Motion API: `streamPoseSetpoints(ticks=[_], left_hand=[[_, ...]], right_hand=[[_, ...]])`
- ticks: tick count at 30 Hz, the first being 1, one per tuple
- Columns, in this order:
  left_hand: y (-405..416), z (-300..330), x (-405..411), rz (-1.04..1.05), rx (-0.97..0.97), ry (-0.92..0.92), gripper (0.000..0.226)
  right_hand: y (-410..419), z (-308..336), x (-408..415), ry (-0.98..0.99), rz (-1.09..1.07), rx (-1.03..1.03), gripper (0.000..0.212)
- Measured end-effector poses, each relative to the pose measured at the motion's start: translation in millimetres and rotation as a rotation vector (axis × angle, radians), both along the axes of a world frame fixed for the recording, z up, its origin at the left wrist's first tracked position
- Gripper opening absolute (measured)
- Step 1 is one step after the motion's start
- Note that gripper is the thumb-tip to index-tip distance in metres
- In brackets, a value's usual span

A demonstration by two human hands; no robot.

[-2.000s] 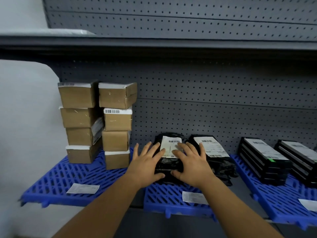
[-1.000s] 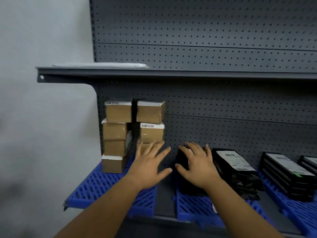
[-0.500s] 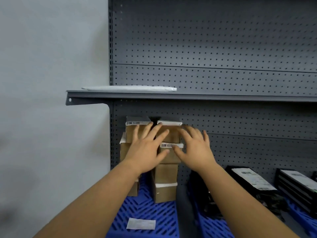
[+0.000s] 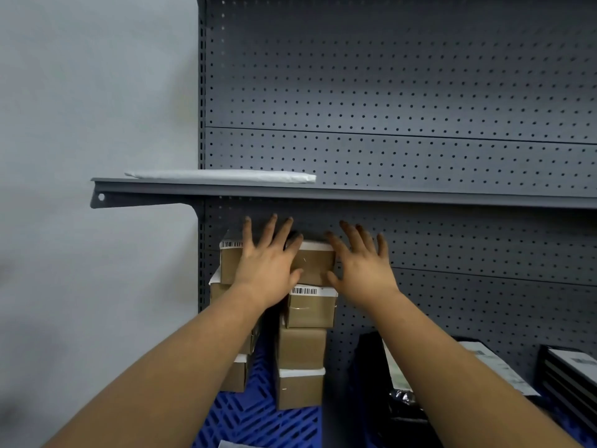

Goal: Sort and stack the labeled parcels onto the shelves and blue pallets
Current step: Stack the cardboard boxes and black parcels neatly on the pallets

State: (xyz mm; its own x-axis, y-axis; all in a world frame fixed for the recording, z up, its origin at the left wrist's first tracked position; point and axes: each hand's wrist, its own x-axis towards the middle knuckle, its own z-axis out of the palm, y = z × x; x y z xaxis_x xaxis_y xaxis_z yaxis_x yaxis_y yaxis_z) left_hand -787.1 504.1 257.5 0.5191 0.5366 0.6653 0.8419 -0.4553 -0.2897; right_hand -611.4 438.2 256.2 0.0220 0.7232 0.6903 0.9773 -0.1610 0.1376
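Observation:
Two stacks of brown cardboard parcels with white barcode labels stand on a blue pallet (image 4: 258, 418) under the grey shelf (image 4: 355, 195). My left hand (image 4: 268, 257) lies with fingers spread over the gap between the two top boxes. My right hand (image 4: 358, 260) is spread beside the right edge of the top right box (image 4: 315, 265). Both hands hold nothing. Black bagged parcels (image 4: 397, 376) with white labels lie to the right on the lower level.
A flat white padded envelope (image 4: 223, 176) lies on the upper shelf at its left end. Perforated grey back panels (image 4: 420, 92) rise behind. Flat black boxes (image 4: 568, 376) are stacked at the far right. A plain grey wall (image 4: 97, 108) fills the left.
My hands left the black bagged parcel on the middle pallet and rose up and to the left to the top of the cardboard stacks. The view tilted upward, showing more of the upper shelf.

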Motion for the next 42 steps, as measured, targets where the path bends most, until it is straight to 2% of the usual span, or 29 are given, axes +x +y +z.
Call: streamPoseSetpoints(ticks=[4,8,10,13,16,32,35,39,42], left_hand=[[6,-3,4,0.007,0.003,0.021,0.067],[11,-2,2,-0.032,0.011,0.006,0.071],[11,-4,-1,-0.066,0.016,0.008,0.08],[12,-9,-3,-0.046,0.024,0.112,0.101],[16,-9,1,-0.018,0.028,0.169,0.108],[27,-19,0,0.013,0.121,0.158,0.106],[21,-27,-10,-0.061,0.17,0.121,0.102],[6,-69,-20,-0.272,0.215,0.094,0.086],[2,-102,-21,-0.253,0.166,0.143,0.092]], right_hand=[[5,-1,7,0.015,-0.001,-0.008,0.064],[6,-4,5,0.041,0.004,-0.021,0.068],[4,-7,4,0.049,0.036,-0.028,0.078],[2,-13,4,-0.011,0.021,-0.062,0.097],[4,-20,6,-0.044,-0.027,-0.083,0.108],[19,-31,5,-0.07,-0.08,-0.008,0.109],[12,-34,3,-0.055,-0.061,0.011,0.109],[-1,-58,1,-0.003,-0.038,0.044,0.107],[-10,-90,-3,-0.017,-0.016,0.039,0.112]])
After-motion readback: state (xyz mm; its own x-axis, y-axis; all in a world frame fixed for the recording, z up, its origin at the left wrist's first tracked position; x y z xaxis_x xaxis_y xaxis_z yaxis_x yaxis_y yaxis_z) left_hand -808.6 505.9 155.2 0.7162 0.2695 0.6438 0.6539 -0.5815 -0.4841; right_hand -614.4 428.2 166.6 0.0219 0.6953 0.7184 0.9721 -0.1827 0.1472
